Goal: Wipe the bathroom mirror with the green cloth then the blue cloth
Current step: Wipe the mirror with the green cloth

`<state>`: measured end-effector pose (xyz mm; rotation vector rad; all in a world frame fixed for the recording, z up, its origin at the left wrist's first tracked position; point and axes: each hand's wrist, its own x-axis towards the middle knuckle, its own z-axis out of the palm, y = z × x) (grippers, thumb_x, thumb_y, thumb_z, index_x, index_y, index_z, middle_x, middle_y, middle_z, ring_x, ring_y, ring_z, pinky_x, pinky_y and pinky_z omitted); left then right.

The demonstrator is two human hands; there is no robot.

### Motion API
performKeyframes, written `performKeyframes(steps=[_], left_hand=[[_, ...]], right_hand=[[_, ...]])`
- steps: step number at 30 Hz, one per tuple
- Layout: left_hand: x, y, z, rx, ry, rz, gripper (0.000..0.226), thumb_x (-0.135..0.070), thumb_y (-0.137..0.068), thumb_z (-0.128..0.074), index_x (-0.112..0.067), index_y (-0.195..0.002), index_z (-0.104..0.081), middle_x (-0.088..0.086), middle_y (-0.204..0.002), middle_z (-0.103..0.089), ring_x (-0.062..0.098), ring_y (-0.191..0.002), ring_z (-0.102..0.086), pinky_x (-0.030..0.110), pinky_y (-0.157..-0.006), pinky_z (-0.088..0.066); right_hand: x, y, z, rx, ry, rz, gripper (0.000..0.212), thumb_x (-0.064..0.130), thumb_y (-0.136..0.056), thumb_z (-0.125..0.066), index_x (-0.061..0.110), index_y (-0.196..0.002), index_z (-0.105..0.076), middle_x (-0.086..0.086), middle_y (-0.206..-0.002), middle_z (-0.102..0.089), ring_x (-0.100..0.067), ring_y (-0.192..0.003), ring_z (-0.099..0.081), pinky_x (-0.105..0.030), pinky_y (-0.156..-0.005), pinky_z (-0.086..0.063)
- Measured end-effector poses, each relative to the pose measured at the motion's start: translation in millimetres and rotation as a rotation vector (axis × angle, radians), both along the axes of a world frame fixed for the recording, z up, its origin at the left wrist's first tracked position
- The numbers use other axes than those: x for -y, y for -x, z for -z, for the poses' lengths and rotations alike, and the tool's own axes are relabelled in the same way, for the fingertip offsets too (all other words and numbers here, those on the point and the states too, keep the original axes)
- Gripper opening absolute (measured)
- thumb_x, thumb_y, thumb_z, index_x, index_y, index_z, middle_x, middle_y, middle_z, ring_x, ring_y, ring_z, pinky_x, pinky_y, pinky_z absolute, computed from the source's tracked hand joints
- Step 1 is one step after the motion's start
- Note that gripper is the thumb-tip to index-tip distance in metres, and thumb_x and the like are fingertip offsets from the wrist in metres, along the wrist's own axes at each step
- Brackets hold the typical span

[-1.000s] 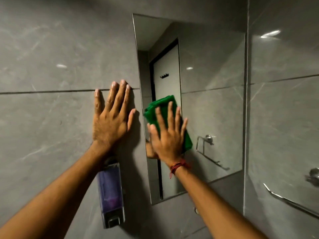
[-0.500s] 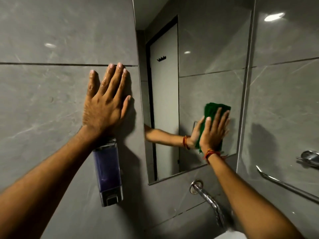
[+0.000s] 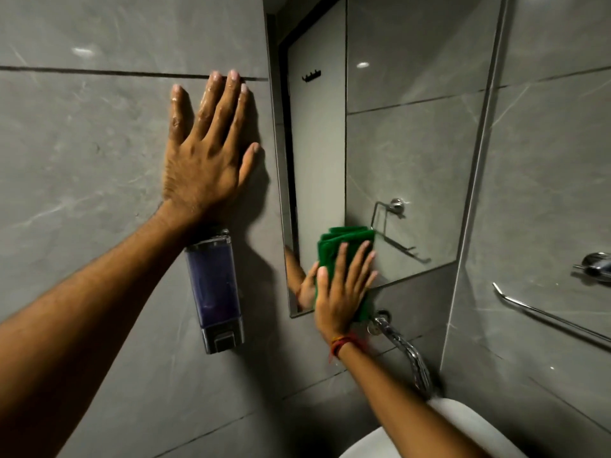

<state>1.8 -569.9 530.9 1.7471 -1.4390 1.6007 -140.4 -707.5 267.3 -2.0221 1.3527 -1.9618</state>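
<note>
A tall frameless mirror [image 3: 406, 153] is fixed to the grey tiled wall. My right hand [image 3: 342, 290] presses a folded green cloth [image 3: 344, 241] flat against the mirror's bottom edge, left of its middle, fingers spread over the cloth. The cloth's lower part hangs past the mirror's edge onto the tile. My left hand [image 3: 205, 153] lies flat on the wall tile just left of the mirror, fingers apart, holding nothing. No blue cloth is in sight.
A purple soap dispenser [image 3: 215, 289] is mounted on the wall under my left wrist. A chrome tap [image 3: 401, 350] sticks out below the mirror over a white basin [image 3: 463, 431]. A metal rail [image 3: 549, 317] and a chrome fitting [image 3: 595, 264] hang on the right wall.
My right hand swept the green cloth from the mirror's left side to its right side, then down and back left to the bottom edge. My left hand stayed on the wall.
</note>
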Motion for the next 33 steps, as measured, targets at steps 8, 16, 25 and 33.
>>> performKeyframes(steps=[8,16,25,33], left_hand=[[-4,3,-4,0.009,-0.024,0.0,0.069,-0.049,-0.107,-0.014,-0.014,-0.164,-0.002,0.008,-0.174,-0.001,0.024,-0.162,0.0,0.059,-0.129,-0.003],[-9,-1,8,0.055,0.022,-0.035,0.068,-0.043,-0.104,-0.022,-0.014,-0.164,-0.009,0.008,-0.174,-0.005,0.024,-0.162,-0.003,0.052,-0.131,0.004],[-1,2,-2,0.039,0.0,-0.086,0.072,-0.051,-0.103,-0.019,-0.012,-0.164,-0.009,0.008,-0.174,-0.004,0.024,-0.162,-0.001,0.058,-0.129,-0.004],[-12,12,-6,-0.045,-0.102,-0.06,0.074,-0.055,-0.103,-0.016,-0.016,-0.165,-0.002,0.005,-0.174,0.002,0.025,-0.162,0.003,0.06,-0.129,-0.001]], right_hand=[[-7,-21,-102,-0.438,0.526,-0.09,0.069,0.061,-0.102,-0.032,0.04,-0.161,-0.004,0.003,-0.172,0.005,-0.027,-0.161,0.001,-0.059,-0.127,-0.005],[76,39,-312,-0.224,0.448,0.026,0.065,0.06,-0.101,-0.024,0.035,-0.161,-0.022,0.001,-0.172,-0.017,-0.024,-0.16,-0.015,-0.058,-0.125,-0.015],[139,114,-315,0.26,-0.042,-0.048,0.068,0.059,-0.103,-0.027,0.033,-0.164,-0.011,0.001,-0.174,-0.002,-0.025,-0.161,-0.004,-0.064,-0.125,-0.007],[80,78,-143,0.428,-0.186,-0.135,0.056,0.043,-0.107,-0.031,0.035,-0.162,-0.023,0.004,-0.173,-0.007,-0.023,-0.161,-0.005,-0.06,-0.124,-0.006]])
